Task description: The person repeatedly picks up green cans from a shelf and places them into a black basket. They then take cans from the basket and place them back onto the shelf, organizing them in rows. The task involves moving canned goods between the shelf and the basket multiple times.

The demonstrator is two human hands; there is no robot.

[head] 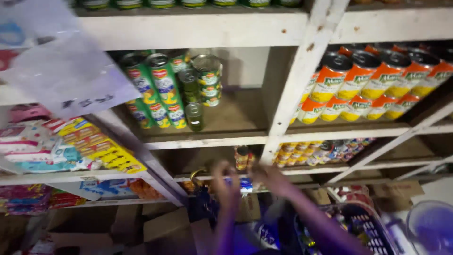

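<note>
Blurrily, left hand [225,175] and right hand [268,175] reach a small blue packet [245,185] at 6 o'clock; grips unclear; probably light, pinch edges.

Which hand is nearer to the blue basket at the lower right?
Right. The right hand is up-left of the blue basket, its forearm passing beside it; the left hand is farther left.

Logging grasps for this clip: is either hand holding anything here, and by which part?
Cannot be told. Both the left hand and right hand reach toward a lower shelf, but motion blur hides the fingers and any hold.
</note>
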